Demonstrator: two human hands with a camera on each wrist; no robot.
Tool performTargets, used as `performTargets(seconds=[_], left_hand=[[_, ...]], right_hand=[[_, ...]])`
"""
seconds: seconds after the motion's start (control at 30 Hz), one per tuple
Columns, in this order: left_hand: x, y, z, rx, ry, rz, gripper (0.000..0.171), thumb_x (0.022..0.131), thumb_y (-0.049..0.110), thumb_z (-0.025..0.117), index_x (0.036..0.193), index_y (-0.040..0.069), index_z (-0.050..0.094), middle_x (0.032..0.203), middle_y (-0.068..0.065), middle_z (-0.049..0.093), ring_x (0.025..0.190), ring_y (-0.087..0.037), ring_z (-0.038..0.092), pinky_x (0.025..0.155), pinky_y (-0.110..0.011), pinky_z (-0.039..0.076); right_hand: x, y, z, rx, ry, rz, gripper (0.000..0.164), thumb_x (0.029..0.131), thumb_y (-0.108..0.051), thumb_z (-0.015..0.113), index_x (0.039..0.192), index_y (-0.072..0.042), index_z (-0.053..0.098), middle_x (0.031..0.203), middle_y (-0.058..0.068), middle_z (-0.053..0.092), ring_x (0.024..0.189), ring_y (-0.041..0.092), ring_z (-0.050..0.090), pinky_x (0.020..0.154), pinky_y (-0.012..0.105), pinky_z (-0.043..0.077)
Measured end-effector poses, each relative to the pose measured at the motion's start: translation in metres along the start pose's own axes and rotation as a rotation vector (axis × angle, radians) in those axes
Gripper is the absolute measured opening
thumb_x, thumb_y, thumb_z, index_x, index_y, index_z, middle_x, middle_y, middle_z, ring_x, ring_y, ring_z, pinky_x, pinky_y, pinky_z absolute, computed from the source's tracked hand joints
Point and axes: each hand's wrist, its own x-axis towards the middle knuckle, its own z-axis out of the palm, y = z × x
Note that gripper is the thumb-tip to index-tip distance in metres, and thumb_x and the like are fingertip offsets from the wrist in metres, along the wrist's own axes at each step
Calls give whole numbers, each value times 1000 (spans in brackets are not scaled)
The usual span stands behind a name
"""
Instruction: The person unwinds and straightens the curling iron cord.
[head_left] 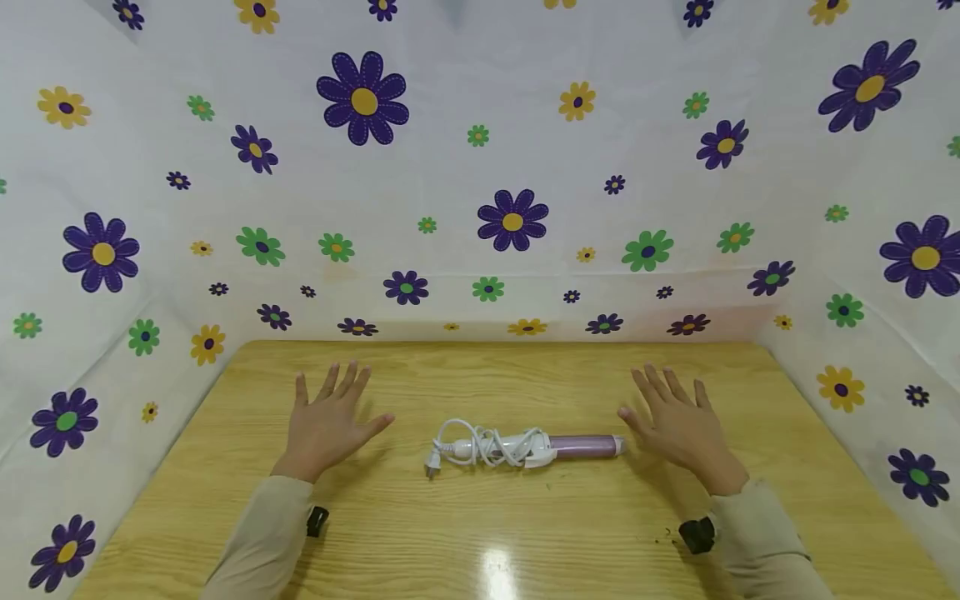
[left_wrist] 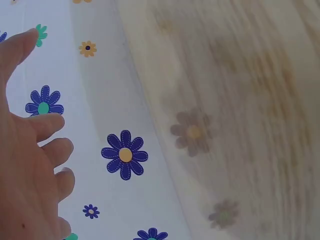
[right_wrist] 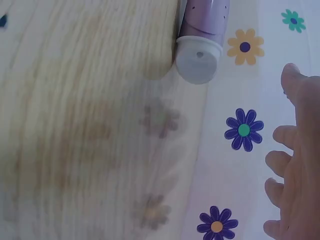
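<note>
A curling iron (head_left: pixel 583 447) with a purple barrel and white handle lies crosswise on the wooden table. Its white cord (head_left: pixel 491 447) is wound loosely round the handle, and the plug (head_left: pixel 432 461) rests at the left end. To the left, my left hand (head_left: pixel 324 429) is held with fingers spread, touching nothing. My right hand (head_left: pixel 678 425) is likewise spread, just beyond the barrel's tip and apart from it. In the right wrist view the white end cap (right_wrist: pixel 199 59) shows close up. Only my left hand (left_wrist: pixel 30 165) appears in the left wrist view, with no object near it.
The wooden table (head_left: pixel 420 533) has a glossy surface. White cloth (head_left: pixel 435 167) printed with purple, yellow and green flowers stands behind it and along both sides. Small dark specks (head_left: pixel 667 533) lie near the right wrist. Dark wrist cameras (head_left: pixel 697 535) sit below both hands.
</note>
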Motion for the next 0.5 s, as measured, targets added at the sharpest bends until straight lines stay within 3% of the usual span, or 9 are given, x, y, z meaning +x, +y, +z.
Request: performTargets(seconds=[0.3,0.5], left_hand=[[6,15,-7,-180,8,73,91,86,73,45,154,16,25,158,-11,25,147,-35,21,114,-66,0],[9,30,-10,-286,-4,135,86,86,66,53,152,15,31,155,-10,34,142,-36,33,114,-64,13]], right_hand=[[2,-23,-4,-38,0,-63,77,97,-62,36,153,-10,26,157,19,25,144,43,23,111,67,12],[3,-38,1,-62,7,-116,73,97,-59,40,151,-11,31,156,16,30,143,41,29,111,66,17]])
